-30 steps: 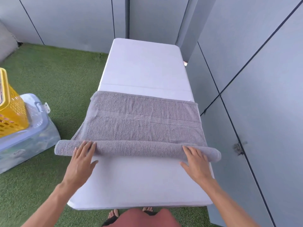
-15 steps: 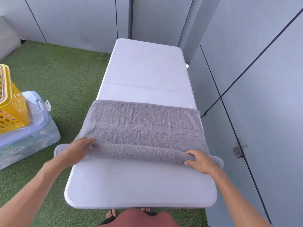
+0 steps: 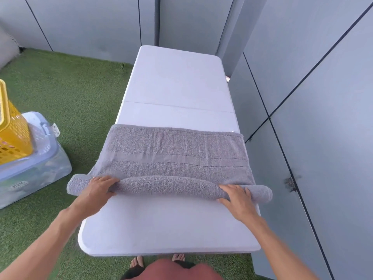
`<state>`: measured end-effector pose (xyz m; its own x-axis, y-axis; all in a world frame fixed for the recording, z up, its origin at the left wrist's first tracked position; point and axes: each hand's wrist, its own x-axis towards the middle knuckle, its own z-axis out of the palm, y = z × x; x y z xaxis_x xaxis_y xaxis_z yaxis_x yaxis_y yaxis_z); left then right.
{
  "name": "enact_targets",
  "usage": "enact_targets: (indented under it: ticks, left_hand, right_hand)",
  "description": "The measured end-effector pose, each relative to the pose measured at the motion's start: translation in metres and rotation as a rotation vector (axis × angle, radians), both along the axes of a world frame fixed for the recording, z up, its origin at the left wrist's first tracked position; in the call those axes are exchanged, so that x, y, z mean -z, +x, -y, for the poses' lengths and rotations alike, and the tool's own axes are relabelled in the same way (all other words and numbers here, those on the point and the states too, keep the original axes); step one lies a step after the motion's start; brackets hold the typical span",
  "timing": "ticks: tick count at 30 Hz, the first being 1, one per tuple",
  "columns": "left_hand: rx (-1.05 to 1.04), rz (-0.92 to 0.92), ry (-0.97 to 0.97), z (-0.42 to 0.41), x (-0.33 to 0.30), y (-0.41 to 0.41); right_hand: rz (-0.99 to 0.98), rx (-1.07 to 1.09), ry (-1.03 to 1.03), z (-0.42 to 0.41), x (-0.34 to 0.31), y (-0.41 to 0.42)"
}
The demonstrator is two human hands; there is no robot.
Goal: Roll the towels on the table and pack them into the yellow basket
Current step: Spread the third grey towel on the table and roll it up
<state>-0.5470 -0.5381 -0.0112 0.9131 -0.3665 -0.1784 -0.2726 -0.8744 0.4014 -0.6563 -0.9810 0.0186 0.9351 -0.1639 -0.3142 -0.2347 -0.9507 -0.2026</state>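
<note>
A grey towel lies across the white table, its near part wound into a roll that sticks out past both table edges. My left hand grips the roll near its left end, fingers curled over the top. My right hand holds the roll near its right end, fingers wrapped over it and thumb on the near side. The flat part of the towel stretches away from the roll. The yellow basket stands at the far left, partly cut off by the frame.
The basket sits on a clear plastic storage box on green artificial turf. Grey wall panels run close along the table's right side and behind it. My feet show below the near table edge.
The roll has grown thicker and moved a little farther up the towel. Both hands went from lying flat on the roll to curling round it.
</note>
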Motion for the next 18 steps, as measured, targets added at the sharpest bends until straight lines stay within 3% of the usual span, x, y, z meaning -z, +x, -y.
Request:
enact_targets:
  ticks: [4, 6, 9, 13, 18]
  left_hand:
    - [0.017, -0.259, -0.076, -0.006, -0.014, 0.007]
    - [-0.024, -0.081, -0.201, -0.008, -0.012, 0.006]
    - [-0.005, 0.223, -0.157, -0.005, -0.007, -0.013]
    - [0.048, 0.228, 0.014, 0.008, 0.005, -0.027]
    - [-0.03, 0.218, 0.059, 0.025, 0.008, -0.017]
  right_hand:
    - [-0.223, 0.052, 0.269, 0.023, -0.011, 0.011]
    - [-0.043, 0.089, 0.254, 0.022, -0.01, 0.011]
    - [0.242, 0.051, -0.006, 0.013, -0.005, -0.008]
    - [0.102, -0.048, -0.158, 0.006, 0.007, -0.019]
    - [0.072, -0.009, -0.111, 0.006, 0.002, 0.007]
